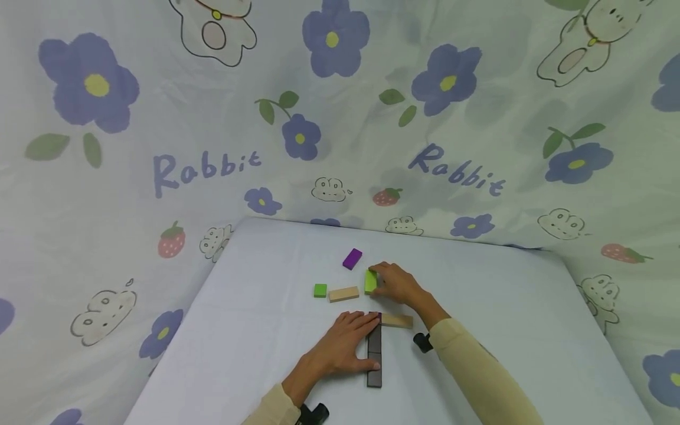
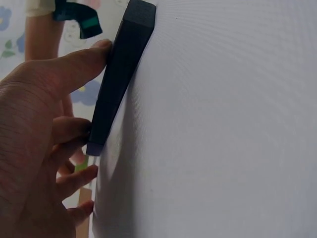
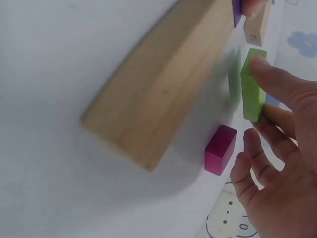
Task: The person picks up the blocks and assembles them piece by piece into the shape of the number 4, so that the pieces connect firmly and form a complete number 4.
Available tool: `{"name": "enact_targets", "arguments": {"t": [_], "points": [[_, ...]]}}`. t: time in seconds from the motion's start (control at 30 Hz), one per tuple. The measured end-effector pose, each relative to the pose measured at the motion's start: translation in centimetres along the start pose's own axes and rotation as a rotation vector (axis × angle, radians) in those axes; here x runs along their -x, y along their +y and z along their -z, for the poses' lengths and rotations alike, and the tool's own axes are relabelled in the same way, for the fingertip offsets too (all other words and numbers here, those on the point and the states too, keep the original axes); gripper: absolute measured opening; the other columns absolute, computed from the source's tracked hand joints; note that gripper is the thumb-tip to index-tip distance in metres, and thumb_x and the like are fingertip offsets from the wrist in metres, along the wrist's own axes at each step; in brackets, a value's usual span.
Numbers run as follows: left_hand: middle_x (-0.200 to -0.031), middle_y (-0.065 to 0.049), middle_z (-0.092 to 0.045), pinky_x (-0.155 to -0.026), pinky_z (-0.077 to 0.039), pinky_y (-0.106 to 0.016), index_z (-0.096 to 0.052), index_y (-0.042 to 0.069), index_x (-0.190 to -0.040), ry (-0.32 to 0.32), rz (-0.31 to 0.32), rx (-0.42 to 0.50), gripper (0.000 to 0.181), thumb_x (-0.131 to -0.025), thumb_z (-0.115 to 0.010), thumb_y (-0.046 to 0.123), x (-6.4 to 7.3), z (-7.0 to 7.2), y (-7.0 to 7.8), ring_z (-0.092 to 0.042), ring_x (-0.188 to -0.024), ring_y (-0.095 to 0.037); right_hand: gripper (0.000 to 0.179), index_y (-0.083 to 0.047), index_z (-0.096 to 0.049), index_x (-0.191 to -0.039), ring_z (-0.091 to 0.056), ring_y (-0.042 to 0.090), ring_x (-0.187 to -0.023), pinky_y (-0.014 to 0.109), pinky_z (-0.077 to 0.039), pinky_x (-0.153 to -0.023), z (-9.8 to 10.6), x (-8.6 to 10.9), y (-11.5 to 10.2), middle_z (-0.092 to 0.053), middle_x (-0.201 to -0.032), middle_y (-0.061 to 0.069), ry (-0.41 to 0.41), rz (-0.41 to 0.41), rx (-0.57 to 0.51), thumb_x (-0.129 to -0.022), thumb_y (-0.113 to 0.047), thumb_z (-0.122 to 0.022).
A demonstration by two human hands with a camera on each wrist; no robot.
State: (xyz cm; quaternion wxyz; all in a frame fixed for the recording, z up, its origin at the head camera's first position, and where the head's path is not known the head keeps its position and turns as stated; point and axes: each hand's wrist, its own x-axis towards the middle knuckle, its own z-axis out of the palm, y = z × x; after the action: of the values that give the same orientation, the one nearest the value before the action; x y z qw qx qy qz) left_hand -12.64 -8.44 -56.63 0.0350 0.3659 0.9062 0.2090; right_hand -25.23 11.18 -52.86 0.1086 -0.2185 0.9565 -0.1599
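My right hand [image 1: 395, 283] pinches a lime-green block [image 3: 253, 91] between thumb and fingers, the block's long side pointing away from me. My left hand [image 1: 342, 345] lies spread over a straight row of dark blocks [image 1: 374, 341]. Its thumb presses on the nearer dark block and its index fingertip is at the row's far end, by a small purple piece [image 3: 237, 11]. From that end a plain wooden block [image 1: 398, 320] runs off to the right, making a corner with the row.
Beyond the hands lie a small green block [image 1: 320, 290], another plain wooden block [image 1: 343, 294] and a purple block [image 1: 352, 258]. White cloth covers the table [image 1: 255, 277]. A flower-and-rabbit patterned curtain [image 1: 350, 159] hangs behind and along the sides.
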Motion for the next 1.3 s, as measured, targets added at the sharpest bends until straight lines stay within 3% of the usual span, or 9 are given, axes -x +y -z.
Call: {"name": "enact_targets", "arguments": {"t": [0.27, 0.53, 1.03, 1.3], "points": [[-0.158, -0.002, -0.042, -0.115, -0.03, -0.05, -0.043, 0.012, -0.155, 0.026, -0.013, -0.002, 0.088, -0.088, -0.064, 0.066, 0.0, -0.1, -0.1, -0.04, -0.141, -0.028, 0.071, -0.012, -0.057, -0.143, -0.055, 0.029, -0.127, 0.05, -0.048, -0.102, -0.4, 1.6, 0.3, -0.058, -0.142, 0.006, 0.009, 0.014, -0.038, -0.082, -0.035, -0.086], [-0.158, -0.001, -0.041, -0.117, -0.029, -0.049, -0.041, 0.013, -0.156, 0.007, 0.002, 0.004, 0.089, -0.088, -0.063, 0.067, -0.1, -0.1, -0.1, -0.039, -0.143, -0.027, 0.07, -0.012, -0.058, -0.142, -0.052, 0.028, -0.132, 0.051, -0.045, -0.106, -0.5, 2.5, 0.3, -0.059, -0.141, 0.006, -0.019, 0.021, -0.008, -0.082, -0.035, -0.086], [-0.161, 0.001, -0.037, -0.119, -0.026, -0.049, -0.039, 0.014, -0.157, -0.017, 0.03, 0.011, 0.09, -0.089, -0.064, 0.066, 0.0, 0.2, 0.2, -0.036, -0.145, -0.025, 0.067, -0.012, -0.058, -0.143, -0.051, 0.03, -0.135, 0.052, -0.042, -0.109, -0.8, 3.5, 0.6, -0.058, -0.143, 0.008, -0.032, -0.006, -0.072, -0.084, -0.029, -0.085], [-0.16, -0.002, -0.039, -0.117, -0.028, -0.051, -0.041, 0.012, -0.156, -0.002, 0.007, 0.019, 0.089, -0.089, -0.064, 0.066, -0.1, 0.3, 0.3, -0.038, -0.143, -0.028, 0.066, -0.013, -0.059, -0.142, -0.051, 0.031, -0.134, 0.051, -0.041, -0.109, -0.6, 3.8, 0.8, -0.058, -0.144, 0.01, -0.047, -0.019, -0.12, -0.083, -0.027, -0.085]]}}
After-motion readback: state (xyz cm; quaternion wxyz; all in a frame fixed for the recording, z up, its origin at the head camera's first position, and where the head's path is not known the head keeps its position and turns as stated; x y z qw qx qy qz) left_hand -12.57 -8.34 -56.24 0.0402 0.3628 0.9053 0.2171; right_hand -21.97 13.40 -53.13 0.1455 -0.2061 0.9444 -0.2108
